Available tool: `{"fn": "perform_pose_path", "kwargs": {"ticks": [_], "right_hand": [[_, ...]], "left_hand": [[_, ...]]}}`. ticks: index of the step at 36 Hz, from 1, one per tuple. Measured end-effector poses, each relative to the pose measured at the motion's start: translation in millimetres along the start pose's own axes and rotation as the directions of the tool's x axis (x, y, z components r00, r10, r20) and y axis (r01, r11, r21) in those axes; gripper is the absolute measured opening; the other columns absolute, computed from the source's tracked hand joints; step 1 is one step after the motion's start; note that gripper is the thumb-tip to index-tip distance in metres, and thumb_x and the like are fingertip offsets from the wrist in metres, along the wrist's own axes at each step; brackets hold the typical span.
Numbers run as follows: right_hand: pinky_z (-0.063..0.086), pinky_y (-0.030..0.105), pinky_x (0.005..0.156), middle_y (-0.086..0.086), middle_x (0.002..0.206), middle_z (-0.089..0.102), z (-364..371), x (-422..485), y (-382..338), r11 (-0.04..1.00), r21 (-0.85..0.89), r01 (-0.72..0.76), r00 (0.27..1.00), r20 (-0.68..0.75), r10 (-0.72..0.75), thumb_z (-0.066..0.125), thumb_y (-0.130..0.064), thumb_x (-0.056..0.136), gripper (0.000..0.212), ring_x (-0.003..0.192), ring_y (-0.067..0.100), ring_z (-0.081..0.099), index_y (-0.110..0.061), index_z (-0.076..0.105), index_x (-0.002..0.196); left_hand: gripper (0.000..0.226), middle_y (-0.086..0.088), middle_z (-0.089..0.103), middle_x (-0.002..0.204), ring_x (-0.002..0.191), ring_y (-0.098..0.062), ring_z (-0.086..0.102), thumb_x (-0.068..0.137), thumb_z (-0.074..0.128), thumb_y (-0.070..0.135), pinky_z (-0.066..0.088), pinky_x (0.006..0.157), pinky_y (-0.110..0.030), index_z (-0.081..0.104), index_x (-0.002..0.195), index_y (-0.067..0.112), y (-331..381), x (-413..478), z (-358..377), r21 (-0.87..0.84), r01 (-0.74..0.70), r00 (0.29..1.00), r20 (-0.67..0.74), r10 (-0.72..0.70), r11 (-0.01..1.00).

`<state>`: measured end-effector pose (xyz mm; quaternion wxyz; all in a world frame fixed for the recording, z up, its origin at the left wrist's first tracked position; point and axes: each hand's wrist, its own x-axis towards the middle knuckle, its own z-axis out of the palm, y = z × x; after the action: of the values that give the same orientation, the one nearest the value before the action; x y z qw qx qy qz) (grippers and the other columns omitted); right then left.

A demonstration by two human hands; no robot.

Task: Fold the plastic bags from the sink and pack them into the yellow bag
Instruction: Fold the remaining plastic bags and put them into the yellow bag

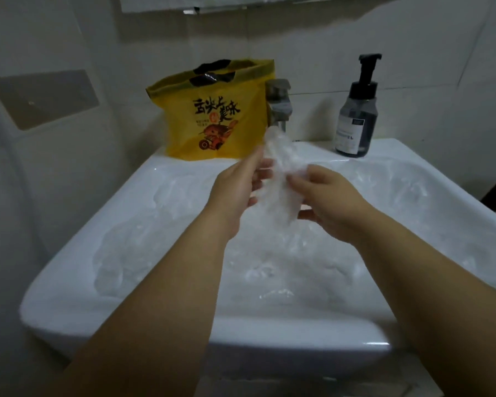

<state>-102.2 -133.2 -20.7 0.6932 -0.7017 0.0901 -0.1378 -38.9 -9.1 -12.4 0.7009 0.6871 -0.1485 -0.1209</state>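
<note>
Only the person's two arms show. The left forearm (161,296) is bare along all of its visible length, broad where it meets the bottom edge of the view and tapering to a narrower wrist. The right forearm (427,282) is bare likewise, with the same full, smooth build. The left grip (238,190) and the right grip (327,202) are bare too, with rounded backs and fairly short, thick fingers. The fingertips are blurred, so the nails cannot be made out.

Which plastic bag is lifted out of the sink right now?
The clear bag held between left hand and right hand; the other bags lie in the sink.
</note>
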Motion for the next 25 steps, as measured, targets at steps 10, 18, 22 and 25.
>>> {"fn": "perform_pose_path", "kwargs": {"ticks": [10, 18, 22, 25], "right_hand": [[0.056, 0.042, 0.084, 0.011, 0.107, 0.072, -3, 6, -9, 0.876, 0.425, -0.229, 0.970, 0.175, 0.169, 0.037, -0.035, 0.102, 0.034, 0.099, 0.028, 0.069, -0.011, 0.061, 0.108], [0.054, 0.030, 0.064, 0.005, 0.106, 0.066, -11, 17, -7, 0.912, 0.355, -0.203, 0.927, -0.230, 0.296, 0.059, -0.047, 0.090, 0.034, 0.096, 0.023, 0.064, -0.015, 0.057, 0.104], [0.054, 0.029, 0.066, 0.006, 0.111, 0.065, -18, 21, -6, 0.898, 0.377, -0.227, 0.929, -0.192, 0.315, 0.068, -0.053, 0.080, 0.044, 0.099, 0.025, 0.064, -0.017, 0.057, 0.104], [0.056, 0.029, 0.062, 0.014, 0.132, 0.052, -16, 21, -5, 0.885, 0.405, -0.230, 0.957, -0.072, 0.281, 0.076, -0.048, 0.074, 0.072, 0.106, 0.033, 0.060, -0.014, 0.049, 0.131]], "left_hand": [[0.018, 0.000, 0.073, 0.089, 0.078, -0.015, 0.070, 0.091, 0.066, 0.020, 0.053, 0.064, -0.027, 0.067, 0.108, 0.017, -15, 10, -7, -0.023, -0.016, 0.997, 0.078, 0.018, 1.000], [0.018, -0.003, 0.070, 0.096, 0.097, -0.029, 0.064, 0.076, 0.074, 0.039, 0.053, 0.088, -0.040, 0.069, 0.067, 0.025, -14, 22, -16, -0.049, 0.019, 0.981, -0.193, -0.028, 0.999], [0.017, -0.008, 0.070, 0.105, 0.103, -0.029, 0.064, 0.079, 0.073, 0.038, 0.051, 0.096, -0.047, 0.066, 0.072, 0.024, -12, 22, -19, -0.096, 0.071, 0.962, -0.256, -0.093, 0.993], [0.015, 0.000, 0.070, 0.099, 0.091, -0.019, 0.065, 0.085, 0.071, 0.032, 0.053, 0.087, -0.035, 0.069, 0.096, 0.022, -10, 22, -19, -0.128, 0.073, 0.973, -0.207, -0.098, 0.989]]}}
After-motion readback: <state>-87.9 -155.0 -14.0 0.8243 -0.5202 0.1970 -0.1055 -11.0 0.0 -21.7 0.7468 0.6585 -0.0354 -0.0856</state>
